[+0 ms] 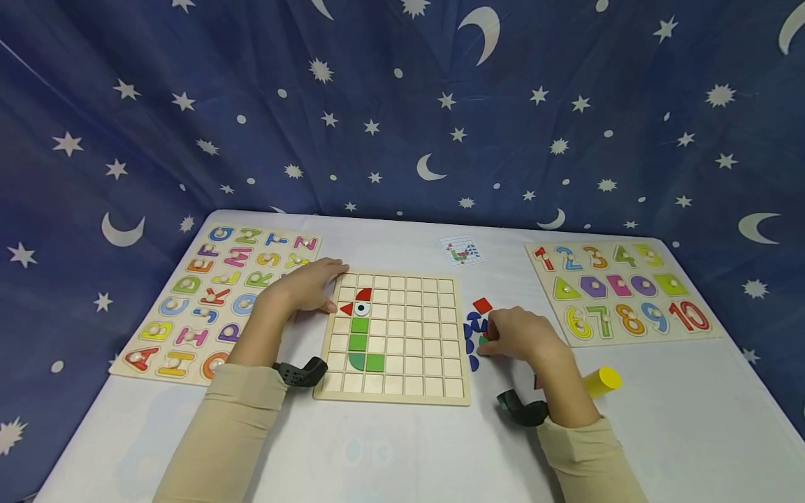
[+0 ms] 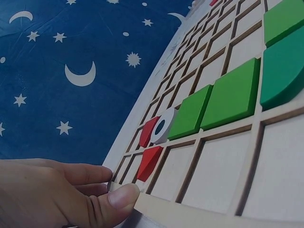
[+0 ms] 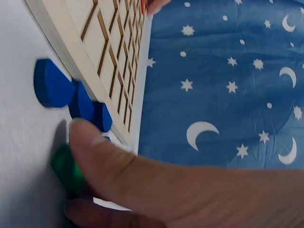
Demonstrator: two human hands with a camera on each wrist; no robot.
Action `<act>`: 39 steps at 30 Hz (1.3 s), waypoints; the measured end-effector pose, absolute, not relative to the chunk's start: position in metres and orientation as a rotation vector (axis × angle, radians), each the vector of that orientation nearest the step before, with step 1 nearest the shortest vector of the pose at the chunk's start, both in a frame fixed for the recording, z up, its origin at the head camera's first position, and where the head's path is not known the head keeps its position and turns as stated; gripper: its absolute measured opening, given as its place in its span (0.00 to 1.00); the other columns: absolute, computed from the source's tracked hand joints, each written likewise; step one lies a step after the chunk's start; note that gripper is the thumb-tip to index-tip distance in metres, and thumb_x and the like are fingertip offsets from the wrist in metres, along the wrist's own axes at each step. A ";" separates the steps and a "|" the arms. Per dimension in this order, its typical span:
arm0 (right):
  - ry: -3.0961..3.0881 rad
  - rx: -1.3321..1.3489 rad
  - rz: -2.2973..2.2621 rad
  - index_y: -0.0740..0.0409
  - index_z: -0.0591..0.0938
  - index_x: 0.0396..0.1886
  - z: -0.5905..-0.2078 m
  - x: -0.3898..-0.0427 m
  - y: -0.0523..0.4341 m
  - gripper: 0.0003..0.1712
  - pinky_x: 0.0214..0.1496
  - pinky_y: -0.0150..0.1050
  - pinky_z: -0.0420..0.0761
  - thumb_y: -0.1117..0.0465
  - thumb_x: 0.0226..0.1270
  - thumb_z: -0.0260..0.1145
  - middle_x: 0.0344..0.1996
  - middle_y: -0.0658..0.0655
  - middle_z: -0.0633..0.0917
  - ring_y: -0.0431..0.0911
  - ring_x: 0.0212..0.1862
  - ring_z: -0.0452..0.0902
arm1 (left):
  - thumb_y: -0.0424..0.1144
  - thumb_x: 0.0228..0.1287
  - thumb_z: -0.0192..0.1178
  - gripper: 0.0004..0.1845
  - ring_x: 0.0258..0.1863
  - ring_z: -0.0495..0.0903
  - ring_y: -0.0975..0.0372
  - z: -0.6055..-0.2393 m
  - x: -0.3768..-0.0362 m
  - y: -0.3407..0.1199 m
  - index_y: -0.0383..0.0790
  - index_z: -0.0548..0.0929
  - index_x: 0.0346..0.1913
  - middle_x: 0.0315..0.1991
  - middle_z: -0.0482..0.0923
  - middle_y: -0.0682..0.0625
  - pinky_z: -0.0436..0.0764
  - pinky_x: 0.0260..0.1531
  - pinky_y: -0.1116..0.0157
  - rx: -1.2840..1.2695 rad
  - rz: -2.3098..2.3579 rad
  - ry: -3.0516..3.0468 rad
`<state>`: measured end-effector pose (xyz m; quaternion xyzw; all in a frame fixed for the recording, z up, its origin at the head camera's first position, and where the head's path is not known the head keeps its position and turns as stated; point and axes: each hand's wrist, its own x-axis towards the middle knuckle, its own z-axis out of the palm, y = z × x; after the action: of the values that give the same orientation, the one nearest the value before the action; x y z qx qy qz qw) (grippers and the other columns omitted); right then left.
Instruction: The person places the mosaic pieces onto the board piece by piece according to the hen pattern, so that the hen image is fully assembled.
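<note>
A wooden grid board [image 1: 428, 399] lies in the middle of the table. My left hand [image 1: 308, 285] holds its far left corner, thumb on the left edge and fingers at the corner. On the board's left side sit a red quarter-round piece [image 1: 364, 295], a red triangle [image 1: 346, 309], a white eye piece [image 1: 361, 309], several green squares [image 1: 358, 342] and a green rounded piece [image 1: 357, 360]. Right of the board, my right hand [image 1: 522, 334] pinches a green piece [image 3: 69, 171] between thumb and finger, low over the table. Blue rounded pieces [image 3: 52, 84] lie beside that hand.
A letter puzzle board [image 1: 182, 318] lies at left, a number and shape puzzle board [image 1: 641, 339] at right. Behind the grid board is a small pattern card [image 1: 462, 251]. A red square [image 1: 482, 305] lies beyond the right hand; a yellow cylinder [image 1: 602, 381] stands by the right forearm.
</note>
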<state>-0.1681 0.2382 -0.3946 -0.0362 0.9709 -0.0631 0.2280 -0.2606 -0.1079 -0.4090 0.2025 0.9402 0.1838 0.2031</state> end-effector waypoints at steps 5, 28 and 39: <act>2.699 -0.084 -0.177 0.53 0.82 0.33 -0.396 -0.167 0.232 0.14 0.32 0.37 0.74 0.53 0.50 0.76 0.24 0.50 0.80 0.45 0.30 0.73 | 0.38 0.53 0.69 0.43 0.74 0.50 0.45 -0.410 -0.261 -0.108 0.40 0.61 0.72 0.74 0.52 0.40 0.53 0.72 0.45 0.569 0.509 2.619; 2.705 -0.172 -0.241 0.51 0.79 0.33 -0.398 -0.170 0.232 0.12 0.35 0.36 0.76 0.62 0.52 0.74 0.26 0.49 0.79 0.45 0.33 0.73 | 0.38 0.53 0.69 0.43 0.74 0.50 0.46 -0.409 -0.261 -0.109 0.40 0.61 0.72 0.75 0.52 0.41 0.53 0.72 0.45 0.572 0.494 2.622; 2.873 -0.379 -0.418 0.54 0.84 0.35 -0.386 -0.166 0.226 0.06 0.37 0.36 0.78 0.67 0.58 0.69 0.28 0.48 0.81 0.43 0.32 0.73 | 0.38 0.53 0.69 0.43 0.74 0.50 0.46 -0.409 -0.261 -0.109 0.41 0.61 0.72 0.74 0.52 0.41 0.53 0.72 0.45 0.560 0.501 2.620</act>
<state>-0.1656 0.2258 -0.3856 -0.1289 0.9756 -0.1420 0.1068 -0.2613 -0.1087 -0.4088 0.2011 0.9405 0.1798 0.2065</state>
